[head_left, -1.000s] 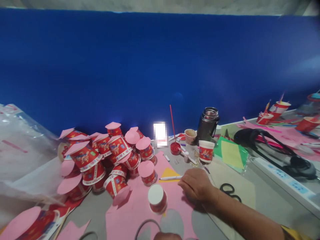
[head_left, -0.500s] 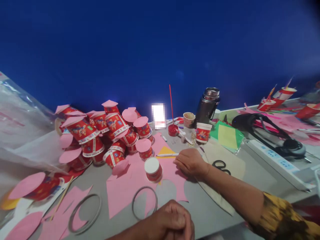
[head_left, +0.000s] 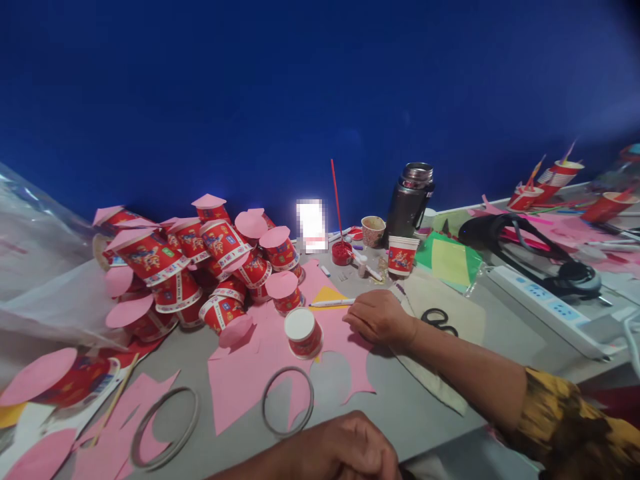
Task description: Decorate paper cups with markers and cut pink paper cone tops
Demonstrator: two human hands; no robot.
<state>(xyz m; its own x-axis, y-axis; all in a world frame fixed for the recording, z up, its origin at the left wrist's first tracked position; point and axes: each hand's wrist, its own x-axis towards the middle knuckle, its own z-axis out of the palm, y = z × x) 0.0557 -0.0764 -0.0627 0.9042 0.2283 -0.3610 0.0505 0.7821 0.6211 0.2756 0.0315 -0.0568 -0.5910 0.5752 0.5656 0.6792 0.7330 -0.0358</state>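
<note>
My right hand (head_left: pixel 377 317) rests on the table at the edge of a cut pink paper sheet (head_left: pixel 240 380). Its fingers are together and curled down; the palm side is hidden. A white marker (head_left: pixel 330 303) lies against the fingertips over a yellow scrap. At the bottom middle, my left hand (head_left: pixel 357 447) is loosely closed, with nothing visible in it. Just beyond it lies a grey ring (head_left: pixel 264 400). An upside-down red paper cup (head_left: pixel 304 337) stands on the pink sheet. Black-handled scissors (head_left: pixel 435 320) lie on beige cloth (head_left: pixel 470 317), right of my right hand.
Red cups topped with pink paper discs (head_left: pixel 150 257) are piled at left. Further back stand a dark flask (head_left: pixel 407 207), a red cup (head_left: pixel 401 257) and a red pot (head_left: pixel 343 253) with a stick. A power strip (head_left: pixel 545 310) and a black headset (head_left: pixel 530 260) lie at right.
The view has shifted slightly, so the table items appear a little further left and higher. My left hand has moved slightly right. My right hand stays beside the marker.
</note>
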